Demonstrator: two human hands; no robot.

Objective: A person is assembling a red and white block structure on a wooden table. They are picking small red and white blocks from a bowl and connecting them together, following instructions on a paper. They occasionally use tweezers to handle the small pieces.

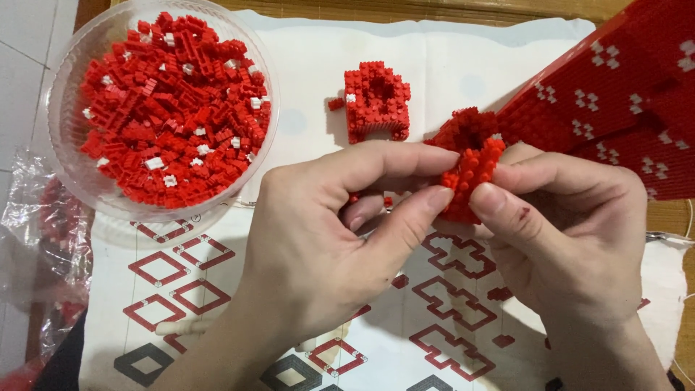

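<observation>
1. Both hands close on one small red brick assembly — the left hand pinches its near side between thumb and forefinger, the right hand clamps the other side with its thumb on the studded face. The piece is held up off the surface, likely so the fingers can press from both sides.
2. Just beyond the grip, a second red brick block sits on the printed instruction sheet, close enough to reach.
3. To the right of the grip, a large red built slab with white marks slants in.
4. Far left of the grip, a clear bowl keeps the loose red and white bricks gathered — a crinkled plastic bag lies beside it.
</observation>
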